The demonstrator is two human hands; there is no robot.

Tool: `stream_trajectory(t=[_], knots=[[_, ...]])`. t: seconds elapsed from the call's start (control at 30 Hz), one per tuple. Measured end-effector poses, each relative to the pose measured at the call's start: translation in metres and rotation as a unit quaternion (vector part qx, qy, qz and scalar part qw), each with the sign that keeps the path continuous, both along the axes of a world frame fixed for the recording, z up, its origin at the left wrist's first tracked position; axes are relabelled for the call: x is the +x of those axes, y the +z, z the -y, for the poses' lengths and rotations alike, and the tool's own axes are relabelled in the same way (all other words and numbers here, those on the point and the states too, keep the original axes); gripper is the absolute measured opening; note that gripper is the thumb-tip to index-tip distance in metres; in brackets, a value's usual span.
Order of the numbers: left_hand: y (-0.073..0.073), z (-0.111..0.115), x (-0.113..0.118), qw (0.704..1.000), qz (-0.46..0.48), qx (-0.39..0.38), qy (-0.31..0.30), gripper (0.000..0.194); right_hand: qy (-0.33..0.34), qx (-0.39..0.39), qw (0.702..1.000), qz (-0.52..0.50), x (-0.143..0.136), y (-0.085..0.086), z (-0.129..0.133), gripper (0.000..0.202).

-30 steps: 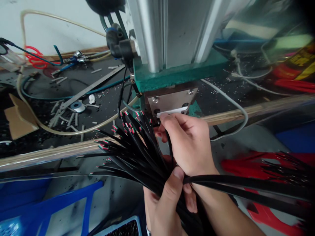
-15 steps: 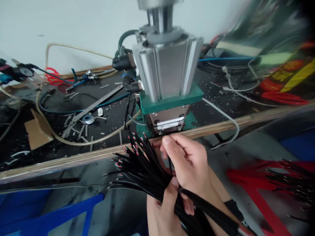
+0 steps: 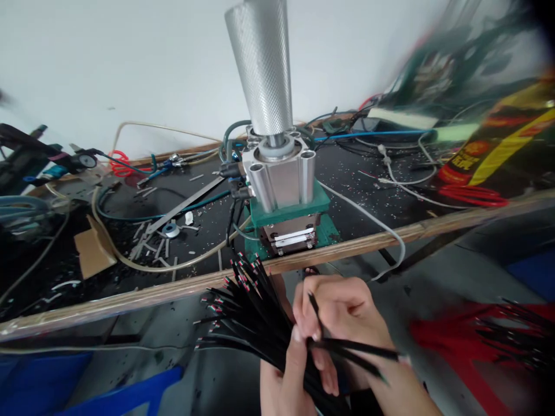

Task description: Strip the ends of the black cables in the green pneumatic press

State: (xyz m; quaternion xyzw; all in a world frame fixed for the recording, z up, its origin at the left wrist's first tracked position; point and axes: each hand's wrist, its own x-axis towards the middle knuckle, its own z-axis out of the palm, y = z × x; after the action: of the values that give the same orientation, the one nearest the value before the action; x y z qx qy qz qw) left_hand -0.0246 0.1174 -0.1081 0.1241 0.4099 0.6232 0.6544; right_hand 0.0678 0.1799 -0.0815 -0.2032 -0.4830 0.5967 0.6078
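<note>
My left hand is closed around a thick bundle of black cables, whose trimmed ends fan out to the upper left and show red, white and green wire tips. Just right of it, my right hand is curled with its fingers pinched on a single black cable, its short end pointing up. Two more black lengths cross below the right hand toward the lower right, blurred at their tips. Beyond the hands stands a pneumatic press with a knurled metal cylinder on top and a white-edged slot at its front.
The wooden table edge runs between the hands and the press. Cable scraps, a cardboard piece and hoses lie left. A red-yellow bottle stands right. Below are a blue stool and red stool holding more cables.
My right hand has moved down, away from the press slot, bringing the cable end back with it. The view has shifted, showing more of the press top. The left hand still grips the bundle.
</note>
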Motion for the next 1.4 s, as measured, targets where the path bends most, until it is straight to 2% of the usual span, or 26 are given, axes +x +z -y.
stream_trajectory(t=[0.07, 0.1, 0.2, 0.27, 0.33, 0.43, 0.57, 0.7, 0.83, 0.97, 1.07, 1.27, 1.4], knots=[[-0.006, 0.002, -0.002, 1.0, 0.003, 0.012, -0.007, 0.049, 0.018, -0.034, 0.998, -0.053, 0.001, -0.004, -0.004, 0.063], [-0.008, 0.003, -0.002, 1.0, 0.0, 0.015, -0.003, 0.046, 0.006, -0.062, 0.997, -0.05, 0.001, -0.005, -0.006, 0.064], [-0.008, 0.005, -0.001, 1.0, -0.025, 0.008, 0.006, 0.05, 0.001, -0.119, 0.991, 0.066, 0.002, 0.0, -0.01, 0.035], [-0.006, 0.005, 0.0, 0.999, -0.051, 0.002, 0.0, 0.06, 0.025, -0.102, 0.981, 0.16, 0.005, 0.005, -0.01, 0.026], [-0.003, 0.005, 0.001, 0.997, -0.071, -0.008, 0.002, 0.068, 0.008, -0.085, 0.971, 0.224, 0.007, 0.007, -0.009, 0.031], [0.001, 0.004, 0.002, 0.997, -0.074, -0.017, 0.016, 0.062, -0.045, -0.09, 0.956, 0.276, 0.009, 0.008, -0.008, 0.044], [0.004, 0.004, 0.004, 0.997, -0.071, -0.023, 0.035, 0.059, -0.042, -0.114, 0.966, 0.229, 0.0, 0.017, -0.01, 0.043], [0.007, 0.005, 0.004, 0.996, -0.071, -0.033, 0.045, 0.061, -0.049, -0.185, 0.971, 0.142, -0.015, 0.032, -0.009, 0.048], [0.011, 0.004, 0.001, 0.997, -0.064, -0.038, 0.036, 0.055, -0.069, -0.238, 0.965, 0.088, -0.024, 0.032, -0.012, 0.052], [0.016, -0.003, -0.001, 0.998, -0.055, -0.029, 0.014, 0.05, -0.107, -0.205, 0.966, 0.114, -0.024, 0.024, -0.025, 0.053], [0.019, -0.009, -0.002, 0.998, -0.066, -0.001, 0.02, 0.042, -0.135, -0.184, 0.963, 0.141, -0.024, 0.024, -0.033, 0.048], [0.019, -0.01, -0.006, 0.997, -0.064, -0.005, 0.038, 0.038, -0.195, -0.197, 0.951, 0.135, -0.033, 0.03, -0.037, 0.044], [0.023, -0.008, -0.01, 0.997, -0.069, -0.015, 0.034, 0.025, -0.209, -0.216, 0.942, 0.147, -0.032, 0.023, -0.034, 0.044]])
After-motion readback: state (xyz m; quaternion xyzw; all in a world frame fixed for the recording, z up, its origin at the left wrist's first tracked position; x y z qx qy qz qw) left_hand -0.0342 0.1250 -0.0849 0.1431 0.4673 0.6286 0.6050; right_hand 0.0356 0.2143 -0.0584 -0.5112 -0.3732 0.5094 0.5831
